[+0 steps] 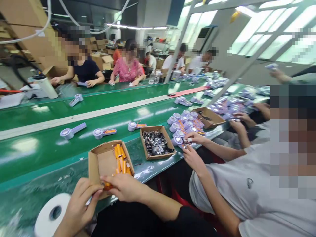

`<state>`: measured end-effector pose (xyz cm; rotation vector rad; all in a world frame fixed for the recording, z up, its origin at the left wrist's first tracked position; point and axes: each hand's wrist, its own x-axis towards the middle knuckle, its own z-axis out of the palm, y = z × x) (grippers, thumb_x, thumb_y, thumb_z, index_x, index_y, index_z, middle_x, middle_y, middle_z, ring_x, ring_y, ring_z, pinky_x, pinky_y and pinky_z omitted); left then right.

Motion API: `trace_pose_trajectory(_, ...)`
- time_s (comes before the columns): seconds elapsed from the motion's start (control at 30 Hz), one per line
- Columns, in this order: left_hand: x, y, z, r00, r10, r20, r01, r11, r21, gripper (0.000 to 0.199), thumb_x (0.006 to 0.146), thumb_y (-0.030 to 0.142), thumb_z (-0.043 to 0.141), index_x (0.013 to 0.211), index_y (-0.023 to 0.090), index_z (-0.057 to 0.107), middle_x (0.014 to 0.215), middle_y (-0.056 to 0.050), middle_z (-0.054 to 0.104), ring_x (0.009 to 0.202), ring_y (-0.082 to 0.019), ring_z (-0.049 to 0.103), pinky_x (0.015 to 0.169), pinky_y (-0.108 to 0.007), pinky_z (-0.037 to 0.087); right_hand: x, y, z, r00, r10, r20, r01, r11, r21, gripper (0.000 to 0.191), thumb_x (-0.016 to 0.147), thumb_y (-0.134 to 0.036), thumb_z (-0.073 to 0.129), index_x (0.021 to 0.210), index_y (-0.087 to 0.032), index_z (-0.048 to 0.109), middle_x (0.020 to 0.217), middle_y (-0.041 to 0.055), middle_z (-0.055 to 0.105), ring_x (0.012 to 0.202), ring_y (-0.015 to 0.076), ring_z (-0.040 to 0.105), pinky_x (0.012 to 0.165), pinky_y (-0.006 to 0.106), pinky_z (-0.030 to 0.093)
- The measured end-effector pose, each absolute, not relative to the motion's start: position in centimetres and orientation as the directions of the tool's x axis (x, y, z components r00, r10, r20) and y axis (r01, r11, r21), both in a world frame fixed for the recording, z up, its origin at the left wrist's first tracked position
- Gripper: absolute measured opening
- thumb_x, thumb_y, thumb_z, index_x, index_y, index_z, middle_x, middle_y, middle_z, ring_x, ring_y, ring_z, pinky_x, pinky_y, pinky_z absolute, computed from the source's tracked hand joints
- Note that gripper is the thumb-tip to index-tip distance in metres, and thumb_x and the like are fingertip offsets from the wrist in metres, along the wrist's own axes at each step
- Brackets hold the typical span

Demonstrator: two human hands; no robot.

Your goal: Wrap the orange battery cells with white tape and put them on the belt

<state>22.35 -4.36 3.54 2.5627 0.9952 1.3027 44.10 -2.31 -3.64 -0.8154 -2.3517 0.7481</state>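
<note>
My left hand [80,202] is closed in a pinch at the near edge of an open cardboard box [95,164]. A small pale bit shows beneath its fingers, too hidden to name. My right hand [125,187] is closed beside it, thumb and fingers around an orange battery [107,186], and the fingertips of both hands nearly meet. More orange batteries [119,153] lie along the right side of the box. A large white roll [53,214] stands to the left of my left hand, partly behind my forearm.
A second box [158,143] holds small black parts. Several lilac handheld fans [98,133] lie on the green conveyor belt [37,144], with more piled at right [186,121]. A co-worker's hands [191,148] work on one close to my right. Other people sit across the belt.
</note>
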Motion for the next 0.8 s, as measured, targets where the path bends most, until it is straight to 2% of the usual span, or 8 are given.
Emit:
trace_pose_trajectory(0.1, 22.3, -4.8, 4.6, 0.537, 0.614, 0.578, 0.439, -0.789, 0.430, 0.022, 0.110, 0.015, 0.052, 0.101, 0.023, 0.070, 0.082, -0.002, 0.068, 0.080, -0.018, 0.057, 0.073, -0.030, 0.050, 43.7, -2.8, -3.3, -0.746, 0.636, 0.200, 0.253, 0.547, -0.798, 0.022, 0.104, -0.027, 0.070, 0.124, -0.019, 0.077, 0.102, 0.0091, 0.083, 0.093, 0.0220, 0.079, 0.090, 0.031, 0.061)
trace_pose_trajectory(0.17, 22.0, -4.0, 4.6, 0.557, 0.673, 0.486, 0.433, -0.735, 0.522, 0.027, 0.112, 0.021, 0.050, 0.094, 0.023, 0.070, 0.082, -0.004, 0.068, 0.086, -0.019, 0.059, 0.079, -0.032, 0.053, 43.5, -3.0, -3.9, -0.734, 0.661, 0.158, 0.104, 0.339, -0.935, 0.014, 0.099, -0.033, 0.077, 0.106, -0.020, 0.077, 0.089, 0.0037, 0.079, 0.082, 0.0197, 0.075, 0.083, 0.030, 0.060)
trace_pose_trajectory(0.27, 20.7, -0.3, 3.5, 0.491, 0.834, 0.254, 0.596, -0.534, 0.600, 0.024, 0.110, 0.036, 0.057, 0.099, 0.024, 0.075, 0.096, -0.005, 0.076, 0.097, -0.020, 0.066, 0.094, -0.034, 0.056, 43.3, -3.0, -5.5, -0.674, 0.739, 0.023, -0.163, -0.118, -0.980, 0.042, 0.087, -0.050, 0.089, 0.115, -0.023, 0.072, 0.093, 0.0017, 0.078, 0.080, 0.0190, 0.075, 0.081, 0.032, 0.062)
trace_pose_trajectory(0.33, 19.4, 3.9, 2.7, 0.324, 0.941, 0.094, 0.780, -0.322, 0.537, 0.025, 0.106, 0.041, 0.061, 0.112, 0.025, 0.078, 0.112, -0.005, 0.079, 0.106, -0.021, 0.070, 0.101, -0.034, 0.057, 43.2, -2.9, -6.6, -0.641, 0.766, -0.054, -0.267, -0.288, -0.919, 0.058, 0.079, -0.055, 0.095, 0.122, -0.025, 0.069, 0.100, 0.0031, 0.080, 0.092, 0.0223, 0.079, 0.088, 0.037, 0.064)
trace_pose_trajectory(0.43, 17.2, 11.0, 2.4, 0.059, 0.996, 0.066, 0.916, -0.080, 0.394, 0.038, 0.105, 0.041, 0.056, 0.130, 0.021, 0.076, 0.136, -0.012, 0.076, 0.129, -0.029, 0.066, 0.117, -0.043, 0.052, 42.7, -3.0, -7.7, -0.619, 0.780, -0.092, -0.281, -0.329, -0.901, 0.064, 0.073, -0.056, 0.098, 0.121, -0.027, 0.069, 0.100, 0.0030, 0.082, 0.102, 0.0252, 0.081, 0.092, 0.040, 0.064)
trace_pose_trajectory(0.57, 15.2, 18.2, 2.8, -0.078, 0.992, 0.101, 0.965, 0.050, 0.257, 0.047, 0.099, 0.041, 0.058, 0.138, 0.021, 0.073, 0.163, -0.018, 0.059, 0.157, -0.048, 0.038, 0.126, -0.069, 0.037, 41.8, -3.3, -8.5, -0.639, 0.769, -0.025, -0.247, -0.236, -0.940, 0.061, 0.070, -0.057, 0.098, 0.119, -0.030, 0.073, 0.106, 0.0030, 0.085, 0.094, 0.0240, 0.082, 0.089, 0.039, 0.065)
trace_pose_trajectory(0.67, 14.5, 21.6, 2.9, -0.055, 0.998, 0.039, 0.985, 0.048, 0.165, 0.044, 0.090, 0.048, 0.066, 0.126, 0.024, 0.077, 0.158, -0.019, 0.063, 0.148, -0.055, 0.045, 0.115, -0.075, 0.043, 41.2, -2.7, -9.5, -0.655, 0.756, 0.008, -0.193, -0.156, -0.969, 0.062, 0.067, -0.060, 0.099, 0.116, -0.033, 0.074, 0.100, -0.0005, 0.084, 0.090, 0.0236, 0.083, 0.089, 0.038, 0.066)
trace_pose_trajectory(0.8, 13.9, 24.4, 3.0, 0.032, 0.996, -0.079, 0.999, -0.029, 0.044, 0.037, 0.070, 0.049, 0.076, 0.089, 0.017, 0.079, 0.134, -0.027, 0.070, 0.122, -0.058, 0.064, 0.094, -0.068, 0.056, 40.6, -1.1, -10.7, -0.679, 0.734, -0.009, -0.144, -0.145, -0.979, 0.075, 0.056, -0.064, 0.103, 0.114, -0.027, 0.074, 0.101, 0.0028, 0.083, 0.099, 0.0269, 0.084, 0.097, 0.040, 0.066)
